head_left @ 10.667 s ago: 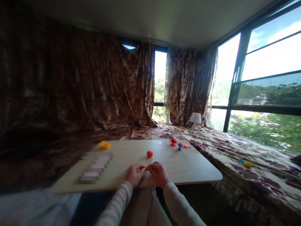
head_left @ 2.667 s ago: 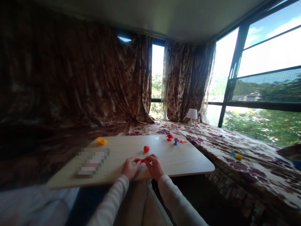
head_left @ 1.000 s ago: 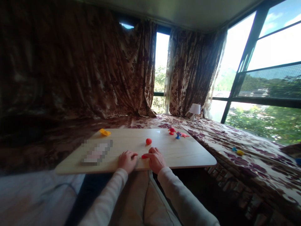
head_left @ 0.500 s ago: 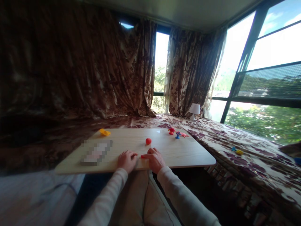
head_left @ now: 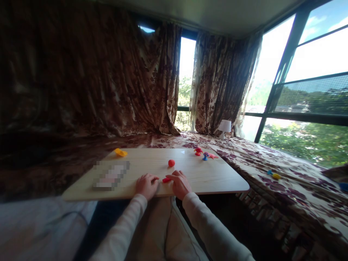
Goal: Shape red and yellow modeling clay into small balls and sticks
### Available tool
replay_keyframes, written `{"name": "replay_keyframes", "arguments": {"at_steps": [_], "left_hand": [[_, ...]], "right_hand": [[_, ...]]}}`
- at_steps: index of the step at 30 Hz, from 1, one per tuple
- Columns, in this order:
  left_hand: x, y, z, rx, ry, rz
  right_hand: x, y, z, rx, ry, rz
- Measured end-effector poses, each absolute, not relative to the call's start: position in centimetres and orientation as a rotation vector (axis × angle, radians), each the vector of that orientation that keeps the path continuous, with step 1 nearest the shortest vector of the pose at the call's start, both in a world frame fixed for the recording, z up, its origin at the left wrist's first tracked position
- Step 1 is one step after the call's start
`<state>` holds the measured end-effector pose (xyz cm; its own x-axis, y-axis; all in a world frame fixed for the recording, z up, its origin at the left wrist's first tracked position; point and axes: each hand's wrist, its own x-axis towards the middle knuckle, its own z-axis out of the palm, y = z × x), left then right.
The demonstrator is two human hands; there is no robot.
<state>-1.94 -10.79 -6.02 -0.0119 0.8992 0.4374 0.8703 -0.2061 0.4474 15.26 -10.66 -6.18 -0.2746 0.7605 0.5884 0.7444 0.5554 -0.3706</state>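
Note:
A small red roll that looks like modelling clay (head_left: 166, 179) lies on the pale wooden table (head_left: 212, 181) between my hands. My right hand (head_left: 181, 184) rests over its right end, fingers stretched out and touching it; that end is hidden under them. To the left, my left hand (head_left: 146, 186) lies on the table near the front edge, fingers extended toward the roll and apart from it, holding nothing I can see. Beyond my hands sits a red ball of the same colour (head_left: 171, 163).
At the back right of the table stand a red toy figure (head_left: 198, 151), a blue mushroom-like toy (head_left: 206, 156) and a pink piece (head_left: 213, 156). A yellow piece (head_left: 120, 152) and a blurred-out flat item (head_left: 111, 176) lie left. A white lamp (head_left: 224, 127) stands behind.
My right hand's fingers have shifted slightly back and to the right, so more of the red roll shows. My left hand stays nearly in place.

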Motion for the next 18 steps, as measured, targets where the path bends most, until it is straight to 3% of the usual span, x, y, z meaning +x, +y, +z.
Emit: {"name": "replay_keyframes", "arguments": {"at_steps": [11,18], "left_hand": [[-0.4,-10.4,-4.4,2.145,1.905,0.853],[0.1,-10.4,-4.6,2.157,1.855,0.95]], "right_hand": [[15.6,-9.2,-7.0,-1.162,-1.985,0.155],[16.0,-8.0,-8.0,-1.136,-1.756,0.184]]}}
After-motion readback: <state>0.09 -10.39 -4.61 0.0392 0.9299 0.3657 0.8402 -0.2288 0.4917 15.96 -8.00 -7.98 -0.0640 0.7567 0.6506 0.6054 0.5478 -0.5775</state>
